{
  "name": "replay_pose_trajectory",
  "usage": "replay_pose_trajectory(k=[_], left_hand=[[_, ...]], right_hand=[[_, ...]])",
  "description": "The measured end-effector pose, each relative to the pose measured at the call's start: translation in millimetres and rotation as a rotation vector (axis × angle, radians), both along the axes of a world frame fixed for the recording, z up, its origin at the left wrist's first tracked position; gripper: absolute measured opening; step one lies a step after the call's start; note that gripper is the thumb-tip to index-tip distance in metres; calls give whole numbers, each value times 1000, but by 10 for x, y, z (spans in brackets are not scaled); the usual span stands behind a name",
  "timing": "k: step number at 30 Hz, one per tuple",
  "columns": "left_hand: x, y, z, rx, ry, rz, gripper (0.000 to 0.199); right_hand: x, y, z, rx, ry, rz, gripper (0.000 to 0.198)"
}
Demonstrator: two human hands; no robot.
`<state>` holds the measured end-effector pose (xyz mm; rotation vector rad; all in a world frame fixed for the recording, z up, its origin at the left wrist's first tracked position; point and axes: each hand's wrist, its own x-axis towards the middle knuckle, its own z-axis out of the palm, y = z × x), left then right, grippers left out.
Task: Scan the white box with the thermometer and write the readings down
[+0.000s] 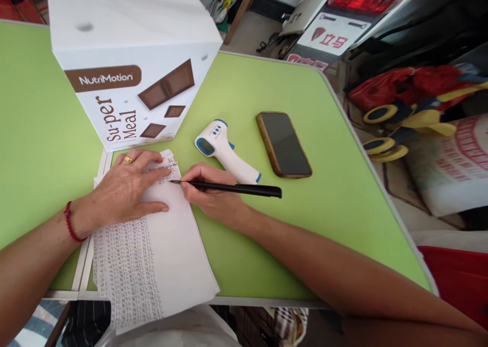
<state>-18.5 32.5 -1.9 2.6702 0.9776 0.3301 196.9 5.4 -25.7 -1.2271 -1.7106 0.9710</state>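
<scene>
A stack of white paper sheets (179, 255) lies on the green table, its near end sticking out past the front edge. Rows of small handwriting cover the top sheet's left part and its far end. My left hand (127, 189) rests on the sheets with its fingers spread; it wears a gold ring and a red bead bracelet. In my right hand (213, 194) is a black pen (244, 188), held in a writing grip. The pen's tip is at the paper, close to the left fingertips, beside the written lines at the far end.
A large white NutriMotion box (133, 42) stands beyond the paper. Right of it lie a white and blue infrared thermometer (226, 151) and a phone (284, 144) in a brown case. Past the table's right edge are a white vehicle with a red tail light (364, 0) and a printed sack (453, 169).
</scene>
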Motion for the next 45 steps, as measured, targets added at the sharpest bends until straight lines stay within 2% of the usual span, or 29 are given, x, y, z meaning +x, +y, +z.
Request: replay_pose_trajectory(k=[35, 45], left_hand=[[-10, 11, -29, 45, 3, -20, 57], [-27, 24, -72, 71, -25, -40, 58]], right_hand=[[4, 12, -14, 53, -23, -62, 8], [7, 9, -12, 86, -11, -33, 9]])
